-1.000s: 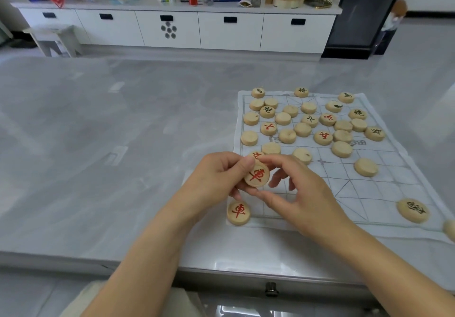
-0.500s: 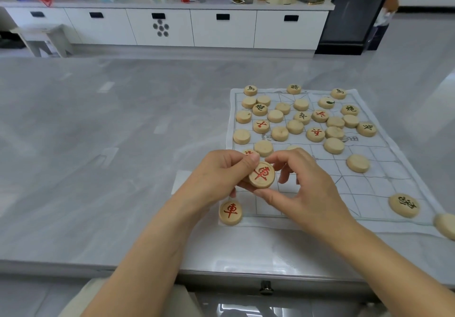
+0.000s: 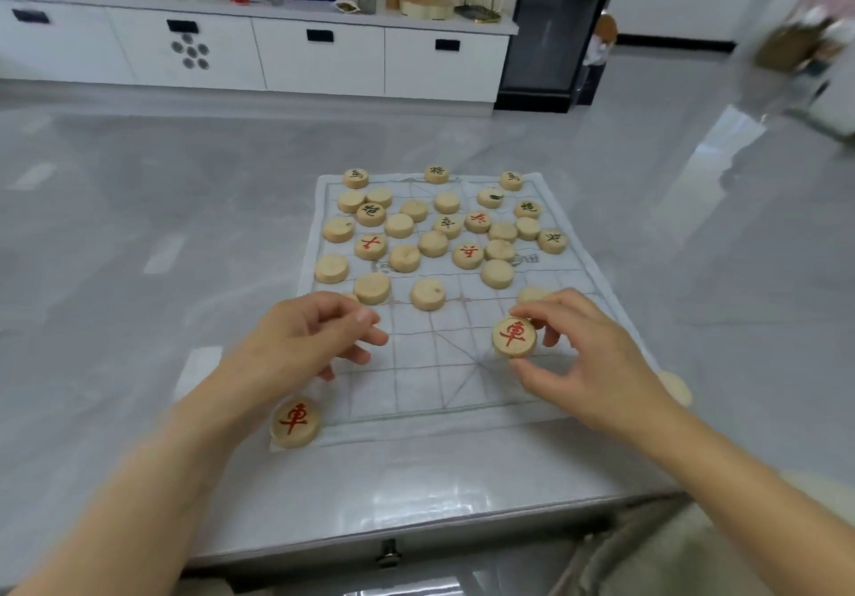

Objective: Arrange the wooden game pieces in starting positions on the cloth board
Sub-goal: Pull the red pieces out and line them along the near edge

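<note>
A white cloth board with a printed grid lies on the grey table. Several round wooden pieces crowd its far half, some face down. My right hand pinches a red-marked chariot piece between thumb and fingers, above the board's near middle-right. A matching red chariot piece sits on the board's near left corner. My left hand hovers over the board's left side with fingers loosely curled and nothing visible in it. A plain piece lies off the near right edge, partly hidden by my right wrist.
The grey table stretches wide to the left of the board; its front edge runs close to me. White cabinets with bottles and bags on top stand across the floor beyond.
Both hands held the red chariot piece together near the board's left. They have separated: my right hand has carried the piece rightward, and my left hand has let go.
</note>
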Demonstrator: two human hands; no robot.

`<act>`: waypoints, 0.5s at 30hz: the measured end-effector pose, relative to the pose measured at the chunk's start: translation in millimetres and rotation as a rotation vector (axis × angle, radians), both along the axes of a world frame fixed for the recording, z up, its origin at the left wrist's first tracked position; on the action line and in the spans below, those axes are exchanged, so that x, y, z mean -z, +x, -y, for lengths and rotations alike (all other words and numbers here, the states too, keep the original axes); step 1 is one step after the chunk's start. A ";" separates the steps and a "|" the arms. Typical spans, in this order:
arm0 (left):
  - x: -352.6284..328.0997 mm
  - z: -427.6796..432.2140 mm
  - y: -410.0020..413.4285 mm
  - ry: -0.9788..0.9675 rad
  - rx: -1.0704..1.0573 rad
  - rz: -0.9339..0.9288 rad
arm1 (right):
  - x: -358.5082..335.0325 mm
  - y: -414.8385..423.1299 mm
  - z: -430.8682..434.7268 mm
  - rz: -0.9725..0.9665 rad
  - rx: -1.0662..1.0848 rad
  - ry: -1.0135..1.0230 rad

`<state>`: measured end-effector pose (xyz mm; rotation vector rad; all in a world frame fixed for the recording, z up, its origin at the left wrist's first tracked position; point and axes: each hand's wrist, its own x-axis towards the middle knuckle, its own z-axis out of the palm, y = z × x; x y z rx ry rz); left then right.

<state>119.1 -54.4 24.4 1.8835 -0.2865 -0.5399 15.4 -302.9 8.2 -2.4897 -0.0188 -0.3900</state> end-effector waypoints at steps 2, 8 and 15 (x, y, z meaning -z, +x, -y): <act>5.4 11.6 -3.5 -0.021 -0.024 0.052 | -8.8 -7.4 33.2 -0.009 0.081 0.055; 12.7 86.0 -35.9 0.103 0.166 0.330 | -7.2 -22.7 106.7 0.119 0.346 0.443; 22.8 218.2 -78.4 0.376 0.529 0.746 | -2.3 -35.3 126.5 0.100 0.362 0.611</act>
